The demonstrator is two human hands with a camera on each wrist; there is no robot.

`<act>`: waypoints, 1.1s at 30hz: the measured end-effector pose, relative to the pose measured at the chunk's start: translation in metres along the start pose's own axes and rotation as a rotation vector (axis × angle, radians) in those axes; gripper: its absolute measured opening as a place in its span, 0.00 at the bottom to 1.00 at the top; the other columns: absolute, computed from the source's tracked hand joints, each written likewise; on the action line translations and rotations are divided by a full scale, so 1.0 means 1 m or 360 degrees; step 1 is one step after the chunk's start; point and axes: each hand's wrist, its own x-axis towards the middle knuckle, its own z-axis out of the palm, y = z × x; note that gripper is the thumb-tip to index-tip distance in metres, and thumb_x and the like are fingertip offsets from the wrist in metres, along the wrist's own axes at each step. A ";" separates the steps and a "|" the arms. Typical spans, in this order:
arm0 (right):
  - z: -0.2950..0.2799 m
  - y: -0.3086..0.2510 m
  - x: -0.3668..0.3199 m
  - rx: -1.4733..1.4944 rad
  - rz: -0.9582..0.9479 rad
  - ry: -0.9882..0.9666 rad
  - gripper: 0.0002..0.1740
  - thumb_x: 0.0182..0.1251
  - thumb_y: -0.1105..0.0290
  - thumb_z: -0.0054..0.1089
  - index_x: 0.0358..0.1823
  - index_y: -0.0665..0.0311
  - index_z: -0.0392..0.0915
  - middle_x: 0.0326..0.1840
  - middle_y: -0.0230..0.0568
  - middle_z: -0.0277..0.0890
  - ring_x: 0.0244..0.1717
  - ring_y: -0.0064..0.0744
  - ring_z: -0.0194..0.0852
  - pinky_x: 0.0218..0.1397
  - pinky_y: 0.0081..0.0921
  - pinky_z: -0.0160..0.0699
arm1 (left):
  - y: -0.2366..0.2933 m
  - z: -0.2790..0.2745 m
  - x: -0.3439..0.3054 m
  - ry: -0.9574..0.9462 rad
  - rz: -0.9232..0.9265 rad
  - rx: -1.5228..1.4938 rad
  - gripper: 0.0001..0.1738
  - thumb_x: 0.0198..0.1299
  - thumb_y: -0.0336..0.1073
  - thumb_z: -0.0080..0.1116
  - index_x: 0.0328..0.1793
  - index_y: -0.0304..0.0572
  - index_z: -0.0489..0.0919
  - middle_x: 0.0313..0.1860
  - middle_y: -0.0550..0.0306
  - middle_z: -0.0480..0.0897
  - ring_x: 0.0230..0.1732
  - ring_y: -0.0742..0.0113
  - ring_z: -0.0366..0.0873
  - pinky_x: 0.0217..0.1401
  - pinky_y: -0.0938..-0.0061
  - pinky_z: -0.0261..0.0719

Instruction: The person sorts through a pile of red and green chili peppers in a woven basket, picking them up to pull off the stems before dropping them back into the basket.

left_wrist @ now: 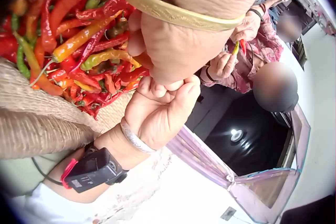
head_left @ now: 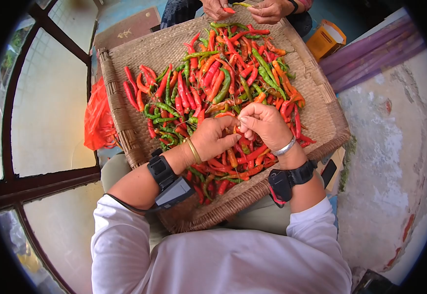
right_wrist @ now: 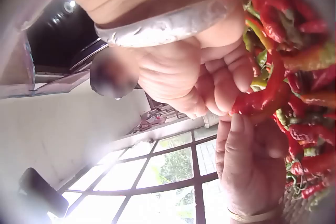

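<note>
left hand: pinching red pepper, best kept steady. right hand: fingertips pinching at pepper's end; short, close pull advisable.

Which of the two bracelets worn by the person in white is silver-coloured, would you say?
The right-wrist bracelet; the left-wrist bracelet is gold-coloured and thinner.
</note>
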 end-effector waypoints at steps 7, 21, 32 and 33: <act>0.000 -0.001 0.000 0.0139 -0.0144 0.0210 0.05 0.61 0.72 0.52 0.34 0.66 0.73 0.23 0.31 0.72 0.21 0.14 0.67 0.23 0.11 0.68 | 0.005 -0.005 0.002 0.0052 -0.0374 -0.0641 0.09 0.58 0.35 0.53 0.41 0.39 0.73 0.23 0.69 0.72 0.22 0.84 0.67 0.23 0.86 0.69; -0.002 0.005 0.005 0.0296 0.0189 0.0002 0.11 0.64 0.65 0.49 0.31 0.65 0.73 0.18 0.30 0.71 0.15 0.14 0.66 0.16 0.08 0.63 | -0.003 -0.003 0.000 0.0133 -0.0120 -0.0495 0.09 0.59 0.39 0.53 0.38 0.40 0.74 0.23 0.71 0.71 0.21 0.87 0.64 0.21 0.89 0.64; -0.038 -0.034 0.016 0.0621 -0.0572 0.0520 0.20 0.64 0.62 0.50 0.51 0.69 0.66 0.36 0.41 0.74 0.34 0.23 0.73 0.34 0.19 0.72 | -0.009 -0.004 0.003 0.0216 -0.0250 -0.0600 0.10 0.64 0.38 0.46 0.40 0.40 0.73 0.27 0.66 0.76 0.22 0.84 0.68 0.22 0.89 0.67; -0.033 -0.037 0.018 0.0820 -0.0692 0.0674 0.25 0.64 0.62 0.51 0.57 0.70 0.62 0.42 0.43 0.72 0.40 0.26 0.72 0.40 0.22 0.72 | -0.007 -0.003 0.003 0.0250 -0.0228 -0.0603 0.10 0.64 0.38 0.45 0.41 0.40 0.73 0.27 0.66 0.76 0.22 0.84 0.68 0.22 0.90 0.67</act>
